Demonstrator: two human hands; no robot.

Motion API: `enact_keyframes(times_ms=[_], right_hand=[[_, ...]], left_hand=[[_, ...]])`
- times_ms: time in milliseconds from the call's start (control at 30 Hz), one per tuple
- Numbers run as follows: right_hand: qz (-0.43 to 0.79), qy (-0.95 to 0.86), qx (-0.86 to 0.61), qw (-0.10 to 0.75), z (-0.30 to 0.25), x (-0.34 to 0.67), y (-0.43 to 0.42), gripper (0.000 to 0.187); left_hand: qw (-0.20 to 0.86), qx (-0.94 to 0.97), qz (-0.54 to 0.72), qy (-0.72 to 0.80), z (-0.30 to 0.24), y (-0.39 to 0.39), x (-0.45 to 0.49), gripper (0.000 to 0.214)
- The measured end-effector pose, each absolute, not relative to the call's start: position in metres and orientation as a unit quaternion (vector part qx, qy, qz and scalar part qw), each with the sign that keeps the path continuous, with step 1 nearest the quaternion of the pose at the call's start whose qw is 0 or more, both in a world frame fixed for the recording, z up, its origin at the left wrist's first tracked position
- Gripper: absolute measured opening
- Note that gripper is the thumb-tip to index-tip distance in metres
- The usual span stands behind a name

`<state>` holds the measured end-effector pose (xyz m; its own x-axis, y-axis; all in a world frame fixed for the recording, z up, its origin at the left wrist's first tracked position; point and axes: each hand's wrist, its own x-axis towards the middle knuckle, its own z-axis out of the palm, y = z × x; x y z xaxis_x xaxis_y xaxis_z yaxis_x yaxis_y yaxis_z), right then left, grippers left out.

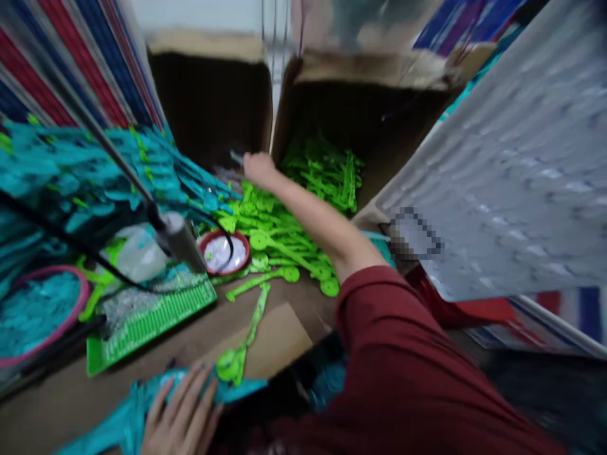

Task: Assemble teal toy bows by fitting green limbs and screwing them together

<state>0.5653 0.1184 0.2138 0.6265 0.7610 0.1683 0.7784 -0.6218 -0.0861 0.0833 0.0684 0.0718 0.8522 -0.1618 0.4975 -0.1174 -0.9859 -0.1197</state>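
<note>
My left hand (pixel 184 404) lies flat, fingers stretched out, on a teal flat piece (pixel 126 414) at the table's front edge. Touching or just beside those fingertips is a bright green strip with a round end (pixel 230 365). My right hand (pixel 260 169) reaches far forward to the mouth of the left cardboard box (pixel 206 47). Its fingers are closed, and a thin pale thing (pixel 236 155) sticks out of them, too blurred to name. Below my right forearm spreads a heap of green strips with round ends (pixel 279 234).
Teal pieces (pixel 95 164) are piled at the left. A green tray (pixel 156 335), a red-rimmed bowl (pixel 246 243) with white bits and a pink-rimmed basket (pixel 84 297) stand on the table. A lamp-like metal arm (pixel 177 237) crosses above. A grey sheet (pixel 512 164) hangs at right.
</note>
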Motion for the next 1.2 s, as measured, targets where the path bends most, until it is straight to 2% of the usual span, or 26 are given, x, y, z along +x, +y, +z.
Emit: enact_keyframes(times_ms=[67, 100, 167, 233, 300, 367, 433, 600, 700, 1000, 1100, 1200], right_hand=[[-0.069, -0.409, -0.903, 0.107, 0.214, 0.549, 0.081, 0.038], [-0.069, -0.409, -0.900, 0.136, 0.211, 0.536, 0.059, 0.033], [-0.053, -0.376, -0.846, 0.375, 0.200, 0.495, 0.007, 0.029], [0.033, -0.336, -0.768, 0.545, 0.175, 0.440, -0.049, 0.036], [0.109, -0.323, -0.764, 0.548, 0.138, 0.385, -0.098, 0.036], [0.261, -0.214, -0.753, 0.564, 0.098, 0.341, -0.130, 0.029], [0.313, -0.165, -0.746, 0.564, 0.070, 0.311, -0.142, 0.031], [0.441, -0.081, -0.622, 0.641, 0.055, 0.273, -0.117, 0.037], [0.499, -0.082, -0.587, 0.632, 0.053, 0.262, -0.099, 0.041], [0.498, -0.064, -0.617, 0.606, 0.048, 0.258, -0.091, 0.038], [0.490, -0.075, -0.659, 0.566, 0.046, 0.256, -0.090, 0.037], [0.386, -0.110, -0.763, 0.507, 0.044, 0.253, -0.094, 0.040]], left_hand=[[-0.004, -0.968, -0.249, 0.024, 0.081, 0.057, 0.080, 0.034], [-0.035, -0.969, -0.243, -0.007, 0.083, 0.052, 0.082, 0.034], [-0.090, -0.969, -0.224, -0.043, 0.084, 0.043, 0.088, 0.035], [-0.122, -0.971, -0.201, -0.048, 0.080, 0.036, 0.097, 0.038], [-0.128, -0.975, -0.179, -0.041, 0.073, 0.032, 0.106, 0.043], [-0.133, -0.977, -0.162, -0.034, 0.064, 0.031, 0.113, 0.048], [-0.153, -0.977, -0.146, -0.026, 0.056, 0.033, 0.117, 0.051], [-0.233, -0.964, -0.118, -0.040, 0.049, 0.039, 0.115, 0.061], [-0.265, -0.956, -0.111, -0.059, 0.049, 0.039, 0.114, 0.059], [-0.292, -0.944, -0.142, -0.055, 0.044, 0.041, 0.114, 0.043], [-0.278, -0.950, -0.137, -0.044, 0.045, 0.040, 0.114, 0.039], [-0.240, -0.961, -0.139, -0.015, 0.046, 0.040, 0.115, 0.037]])
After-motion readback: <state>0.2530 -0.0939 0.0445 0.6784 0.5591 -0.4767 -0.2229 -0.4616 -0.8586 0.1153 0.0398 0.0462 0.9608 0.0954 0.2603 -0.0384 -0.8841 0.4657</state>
